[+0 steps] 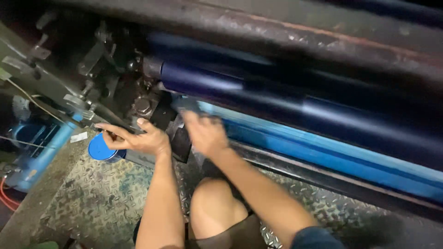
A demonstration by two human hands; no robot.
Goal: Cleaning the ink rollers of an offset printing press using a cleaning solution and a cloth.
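a person crouches on a diamond-plate floor (101,193) beside a large machine; the left hand (138,137) rests half-curled against the dark metal bracket (143,108) at the end of a dark blue roller (277,99), fingers loosely spread, nothing clearly held; the right hand (205,131), blurred, presses at a blue-stained tray edge (286,138) under the roller; whether it grasps anything cannot be told; a blue-lidded can (100,148) stands on the floor just beside the left hand; ink coats roller and tray, so the job looks mid-course.
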